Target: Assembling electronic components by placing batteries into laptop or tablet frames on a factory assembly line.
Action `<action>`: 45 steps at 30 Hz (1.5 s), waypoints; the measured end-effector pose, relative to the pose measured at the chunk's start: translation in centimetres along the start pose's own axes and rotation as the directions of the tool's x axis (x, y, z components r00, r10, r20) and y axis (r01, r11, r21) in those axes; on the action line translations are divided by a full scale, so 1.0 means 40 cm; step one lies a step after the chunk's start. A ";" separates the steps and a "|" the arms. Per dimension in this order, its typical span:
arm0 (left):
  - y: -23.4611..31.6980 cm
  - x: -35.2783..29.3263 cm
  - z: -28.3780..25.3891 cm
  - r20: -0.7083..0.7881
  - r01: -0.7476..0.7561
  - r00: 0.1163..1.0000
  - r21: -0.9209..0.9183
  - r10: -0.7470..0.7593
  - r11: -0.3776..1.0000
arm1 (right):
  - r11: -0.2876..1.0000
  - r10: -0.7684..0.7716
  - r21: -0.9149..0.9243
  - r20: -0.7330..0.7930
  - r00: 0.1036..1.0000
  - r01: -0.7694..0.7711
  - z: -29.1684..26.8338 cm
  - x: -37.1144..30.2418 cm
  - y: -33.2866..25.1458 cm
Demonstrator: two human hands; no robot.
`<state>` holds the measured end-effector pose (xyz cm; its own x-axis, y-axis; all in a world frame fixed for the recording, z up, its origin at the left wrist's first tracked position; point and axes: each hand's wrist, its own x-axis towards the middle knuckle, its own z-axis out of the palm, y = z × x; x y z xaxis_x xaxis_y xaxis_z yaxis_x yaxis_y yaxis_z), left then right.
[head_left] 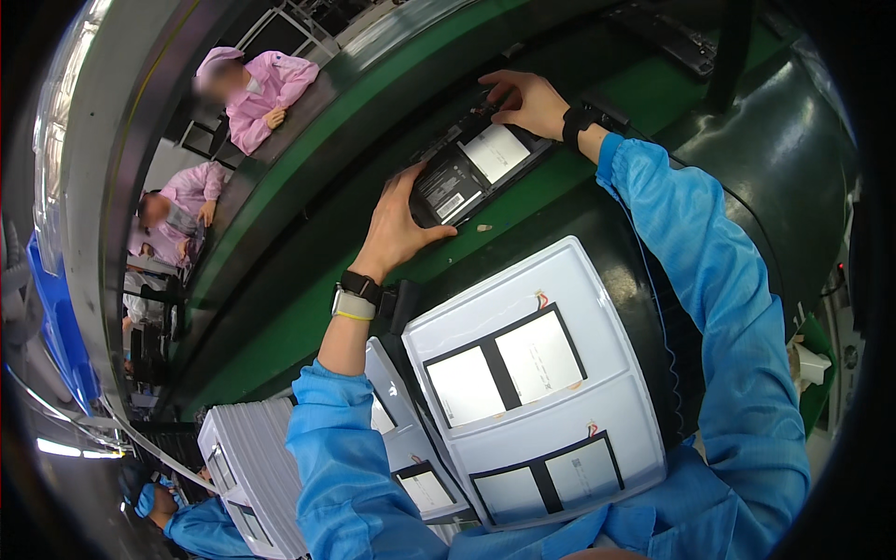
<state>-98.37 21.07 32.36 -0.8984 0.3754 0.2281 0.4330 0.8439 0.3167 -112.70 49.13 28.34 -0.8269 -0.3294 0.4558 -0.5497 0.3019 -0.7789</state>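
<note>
At upper centre of the frame we steady the flat black open-backed tablet (476, 168) on the green conveyor belt (308, 308): left hand (399, 219) cupping its near corner, right hand (525, 100) fingertips pressing its far edge. It looks rigid, light and fragile, so we grip only the edges.

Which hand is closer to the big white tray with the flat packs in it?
Left. The left hand rests on the dark device's near end, just above the white tray. The right hand is at the device's far end, farther from the tray.
</note>
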 end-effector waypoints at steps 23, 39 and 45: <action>-0.032 -0.039 -0.005 0.098 0.077 0.992 0.014 -0.078 0.997 | 0.884 -0.217 -0.278 0.466 0.858 0.376 0.010 -0.052 -0.046; -0.030 -0.045 0.032 0.389 0.025 0.903 0.376 -0.183 0.926 | 0.718 -0.205 -0.450 0.593 0.779 0.532 0.168 -0.132 -0.129; -0.113 -0.061 0.069 0.292 0.001 0.955 0.182 -0.055 0.983 | 0.658 -0.260 -0.481 0.577 0.774 0.579 0.196 -0.131 -0.111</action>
<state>-98.34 17.41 27.84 -0.9031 0.4240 -0.0689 0.4116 0.9000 0.1436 -104.99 42.48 26.04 -0.4285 -0.8498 0.3070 -0.8981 0.4379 -0.0416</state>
